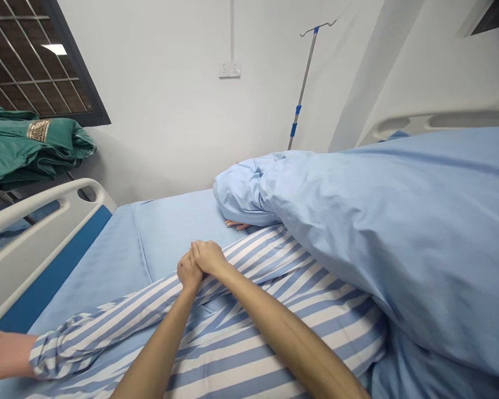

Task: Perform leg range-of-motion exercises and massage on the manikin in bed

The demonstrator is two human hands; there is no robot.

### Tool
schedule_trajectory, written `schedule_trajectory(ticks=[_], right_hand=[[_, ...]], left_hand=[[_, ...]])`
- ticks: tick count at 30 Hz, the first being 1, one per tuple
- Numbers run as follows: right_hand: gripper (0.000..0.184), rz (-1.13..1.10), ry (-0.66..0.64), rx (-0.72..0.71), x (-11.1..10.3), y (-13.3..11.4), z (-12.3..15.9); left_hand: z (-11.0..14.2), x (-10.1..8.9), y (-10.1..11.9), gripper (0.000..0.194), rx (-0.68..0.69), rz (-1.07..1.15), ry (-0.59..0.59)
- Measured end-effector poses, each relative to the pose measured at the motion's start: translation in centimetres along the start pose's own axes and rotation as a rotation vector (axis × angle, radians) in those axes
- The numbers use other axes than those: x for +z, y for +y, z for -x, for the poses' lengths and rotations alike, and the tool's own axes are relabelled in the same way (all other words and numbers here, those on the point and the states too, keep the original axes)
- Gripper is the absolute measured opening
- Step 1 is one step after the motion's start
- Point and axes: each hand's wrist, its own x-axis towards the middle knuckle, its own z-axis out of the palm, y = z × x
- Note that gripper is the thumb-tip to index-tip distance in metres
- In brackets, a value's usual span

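Blue-and-white striped cloth (241, 366) covers the leg (120, 318), which lies aslant over the sheet (178, 221) from a bare foot (8, 354) at the left edge to the quilt (357, 194) on the right. Both hands are at the leg's middle: the left hand (188, 271) rests on it, the right hand (208, 256) overlaps the left, and the two touch, knuckles up. Palms and undersides are hidden, so I cannot tell whether they clamp the leg, pinch only cloth or press from above.

Doing this well, in my judgement, means a broad hold: palms flat, thumbs tucked, load shared evenly. With the hands so close together, force would land on one small patch, and the foot end goes unheld; one hand set nearer the foot would steady the leg better. Both arms (274, 318) reach out long, so coming closer and working from the hips should spare the back. Pressure ought to come slowly, with no twist, and loose folds are worth smoothing first, since they may slip or bunch. What look like fingers (237, 224) show under the quilt's edge, so mind them; the bed end (37, 238) stands near the foot, and a careless shift could knock one against the other
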Motion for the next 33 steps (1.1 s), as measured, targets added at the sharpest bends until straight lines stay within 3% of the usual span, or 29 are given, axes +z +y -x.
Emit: schedule_trajectory(ticks=[4,6,12,16,22,28,33], right_hand=[[0.042,-0.166,0.073,0.010,0.4,0.8,0.4],[0.041,-0.300,0.110,0.018,0.6,1.2,0.3],[0.042,-0.776,0.281,0.119,0.0,2.2,-0.7],[0.039,-0.823,0.329,0.222,-0.4,3.1,-0.9],[0.037,-0.710,0.297,0.230,-1.0,4.1,-1.1],[0.037,-0.695,0.211,0.222,-1.2,3.8,-1.1],[0.034,-0.771,0.215,0.187,-1.3,3.4,-0.9]], left_hand=[[0.2,-0.2,0.5,0.045,-0.053,0.009,-0.011],[-0.1,-0.3,1.2,0.041,-0.077,0.113,-0.044],[-1.6,-0.2,6.5,0.035,-0.015,0.520,-0.183],[-1.4,1.0,9.1,0.034,-0.016,0.693,-0.106],[-1.0,2.8,8.9,0.033,-0.085,0.759,-0.003],[-1.1,2.8,8.5,0.035,-0.125,0.807,0.109],[-1.0,2.6,8.2,0.035,-0.100,0.802,0.142]])
